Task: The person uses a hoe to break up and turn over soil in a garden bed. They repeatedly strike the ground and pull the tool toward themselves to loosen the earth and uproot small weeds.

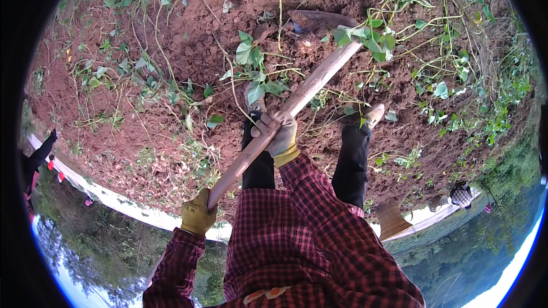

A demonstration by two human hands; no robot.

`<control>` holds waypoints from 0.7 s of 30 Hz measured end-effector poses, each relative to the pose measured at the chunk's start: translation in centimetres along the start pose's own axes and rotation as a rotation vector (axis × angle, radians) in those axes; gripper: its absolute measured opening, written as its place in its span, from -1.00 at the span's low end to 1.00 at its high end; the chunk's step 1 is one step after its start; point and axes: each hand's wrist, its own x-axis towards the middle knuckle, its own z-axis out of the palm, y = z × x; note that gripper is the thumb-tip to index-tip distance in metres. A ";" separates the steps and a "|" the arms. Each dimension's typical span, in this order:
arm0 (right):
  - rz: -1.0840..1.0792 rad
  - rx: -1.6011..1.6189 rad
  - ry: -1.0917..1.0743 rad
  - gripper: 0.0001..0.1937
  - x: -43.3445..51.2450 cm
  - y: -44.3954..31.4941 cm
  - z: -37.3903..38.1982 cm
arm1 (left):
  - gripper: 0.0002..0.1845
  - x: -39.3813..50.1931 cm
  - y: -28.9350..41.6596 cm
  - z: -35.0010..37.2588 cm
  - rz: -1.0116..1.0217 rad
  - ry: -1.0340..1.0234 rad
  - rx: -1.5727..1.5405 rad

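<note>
Both of my hands wear yellow work gloves and grip the long wooden handle of a hoe (322, 72). My left hand (198, 214) is closed around the handle's lower-left end. Further up, near my knees, my right hand (279, 131) wraps the middle of the handle. The metal hoe head (327, 18) lies against the reddish-brown soil (192, 30) at the top, its blade pointing left and partly hidden by soil. Green leaves of a vine (374, 40) hang over the joint of head and handle. Another leafy vine (252, 57) lies left of the handle.
My shoes (375, 115) stand on loose soil among trailing vines (445, 51). A woven basket (390, 219) is behind me at the lower right, with a person in a checked top (461, 196) beyond. Another person in dark clothing (37, 158) is at the left edge.
</note>
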 end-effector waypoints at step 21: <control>-0.106 -0.243 0.353 -0.85 -5.7 0.7 -0.1 | -0.73 -1.8 -1.9 2.1 -0.006 -0.283 -0.144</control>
